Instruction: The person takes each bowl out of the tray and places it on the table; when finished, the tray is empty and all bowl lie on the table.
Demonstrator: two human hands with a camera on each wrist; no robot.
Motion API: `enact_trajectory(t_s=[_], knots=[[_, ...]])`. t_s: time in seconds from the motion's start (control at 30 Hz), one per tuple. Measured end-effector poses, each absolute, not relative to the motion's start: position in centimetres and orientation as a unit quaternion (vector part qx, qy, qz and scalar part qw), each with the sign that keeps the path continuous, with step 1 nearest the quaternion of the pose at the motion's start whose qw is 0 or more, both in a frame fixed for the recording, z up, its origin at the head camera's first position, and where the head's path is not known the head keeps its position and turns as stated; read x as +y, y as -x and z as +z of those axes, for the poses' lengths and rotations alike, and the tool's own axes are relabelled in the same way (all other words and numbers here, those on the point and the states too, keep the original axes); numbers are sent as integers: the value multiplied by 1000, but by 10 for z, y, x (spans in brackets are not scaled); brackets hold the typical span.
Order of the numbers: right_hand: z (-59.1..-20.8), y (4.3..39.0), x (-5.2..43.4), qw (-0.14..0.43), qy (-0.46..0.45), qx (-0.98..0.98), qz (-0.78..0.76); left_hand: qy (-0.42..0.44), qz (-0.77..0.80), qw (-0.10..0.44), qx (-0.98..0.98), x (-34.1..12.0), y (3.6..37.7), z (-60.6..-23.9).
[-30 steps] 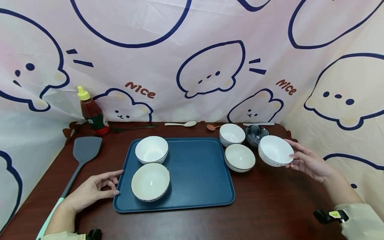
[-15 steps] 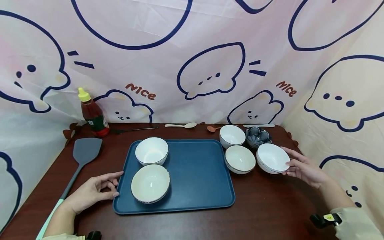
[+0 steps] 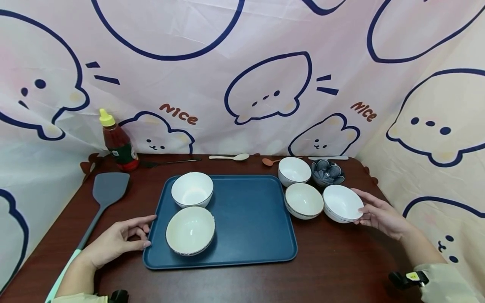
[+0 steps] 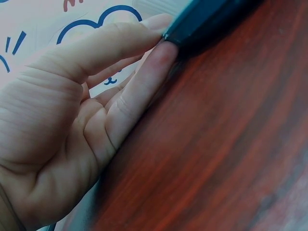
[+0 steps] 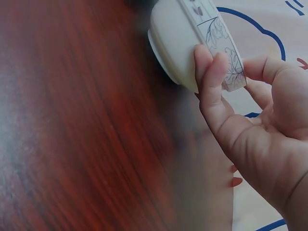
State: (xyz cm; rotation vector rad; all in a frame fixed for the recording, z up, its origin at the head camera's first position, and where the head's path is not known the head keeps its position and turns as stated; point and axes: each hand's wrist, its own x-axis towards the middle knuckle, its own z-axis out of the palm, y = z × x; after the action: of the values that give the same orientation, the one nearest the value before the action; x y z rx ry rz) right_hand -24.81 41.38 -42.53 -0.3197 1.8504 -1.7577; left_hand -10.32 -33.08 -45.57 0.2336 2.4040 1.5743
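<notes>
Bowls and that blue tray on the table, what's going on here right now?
A person sits at a dark wooden table. Their right hand grips a white bowl by its rim, just right of the blue tray. Their left hand rests against the tray's left edge, fingers fairly straight. Two bowls sit on the tray; two more white bowls and a small dark patterned dish stand beside the held one. A spatula and sauce bottle lie at the left.
</notes>
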Motion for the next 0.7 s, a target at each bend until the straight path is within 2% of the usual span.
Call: enact_trajectory(t_s=[0.37,0.7], knots=[[-427,245,410,257,86,743,-612,-83,538,124,830,-330,103,-455],[-402,245,417,207,31,825,-525,-68,533,125,834,-329,104,-455]])
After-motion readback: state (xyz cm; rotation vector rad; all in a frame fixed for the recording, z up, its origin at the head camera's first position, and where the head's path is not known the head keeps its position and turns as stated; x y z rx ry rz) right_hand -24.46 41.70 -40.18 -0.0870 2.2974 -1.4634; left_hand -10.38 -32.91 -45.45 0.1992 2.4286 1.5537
